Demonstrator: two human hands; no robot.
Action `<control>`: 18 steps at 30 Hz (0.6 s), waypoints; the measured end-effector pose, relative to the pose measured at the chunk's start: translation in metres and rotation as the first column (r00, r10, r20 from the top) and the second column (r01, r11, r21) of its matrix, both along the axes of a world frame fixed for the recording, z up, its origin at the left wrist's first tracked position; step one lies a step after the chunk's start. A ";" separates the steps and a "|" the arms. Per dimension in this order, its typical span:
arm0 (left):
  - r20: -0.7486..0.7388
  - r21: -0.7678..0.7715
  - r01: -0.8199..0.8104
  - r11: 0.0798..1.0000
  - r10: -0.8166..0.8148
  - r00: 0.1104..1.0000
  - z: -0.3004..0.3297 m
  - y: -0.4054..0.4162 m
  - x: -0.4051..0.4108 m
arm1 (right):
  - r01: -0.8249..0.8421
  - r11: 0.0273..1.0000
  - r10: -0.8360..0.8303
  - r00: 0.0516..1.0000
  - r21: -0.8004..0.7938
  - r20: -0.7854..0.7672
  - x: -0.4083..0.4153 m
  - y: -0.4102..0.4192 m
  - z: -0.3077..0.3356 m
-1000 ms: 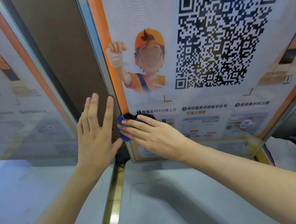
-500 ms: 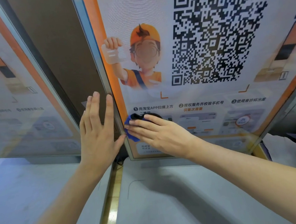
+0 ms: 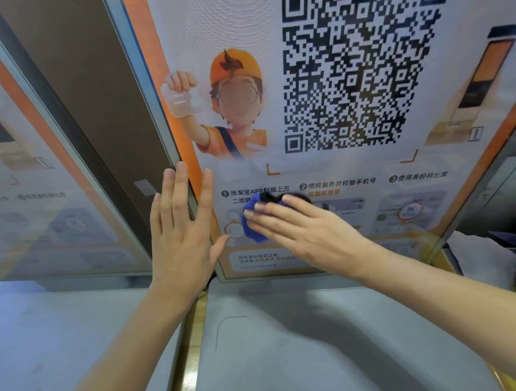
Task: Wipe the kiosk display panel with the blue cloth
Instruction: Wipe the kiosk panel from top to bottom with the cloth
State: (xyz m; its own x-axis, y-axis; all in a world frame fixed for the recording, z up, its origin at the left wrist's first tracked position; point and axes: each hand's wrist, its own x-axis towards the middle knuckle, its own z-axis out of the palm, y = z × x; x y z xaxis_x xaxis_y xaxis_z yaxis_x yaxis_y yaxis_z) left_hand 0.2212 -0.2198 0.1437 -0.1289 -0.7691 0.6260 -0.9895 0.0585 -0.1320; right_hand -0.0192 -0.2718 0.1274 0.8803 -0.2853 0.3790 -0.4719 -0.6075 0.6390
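Currently mid-wipe: right hand (image 3: pixel 305 231), fingers straight, presses blue cloth (image 3: pixel 253 221) flat onto kiosk display panel (image 3: pixel 359 168), lower left. Left hand (image 3: pixel 181 235) open, bracing frame beside it. Next, judged: sweep rightward across unwiped instruction strip.

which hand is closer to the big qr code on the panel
Left, but only narrowly. The left hand lies flat on the panel's left frame edge, fingertips reaching up below-left of the QR code. The right hand presses the blue cloth lower, under the code.
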 end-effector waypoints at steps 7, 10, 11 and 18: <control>0.036 -0.034 0.074 0.997 -0.072 0.997 -0.002 -0.003 -0.019 | 0.035 0.999 -0.026 0.970 -0.034 0.241 -0.015 -0.011 0.019; 0.062 -0.013 0.061 0.998 -0.060 0.996 -0.002 -0.004 -0.027 | 0.002 1.000 -0.002 1.000 -0.014 0.018 -0.027 -0.003 0.000; 0.066 -0.009 0.049 0.999 -0.048 0.997 -0.002 -0.004 -0.028 | 0.003 1.000 -0.004 1.000 -0.008 -0.026 -0.031 -0.002 -0.003; 0.072 -0.028 0.071 0.997 -0.069 0.995 -0.002 0.000 -0.040 | 0.068 0.997 -0.055 0.953 -0.036 0.298 -0.047 -0.012 0.024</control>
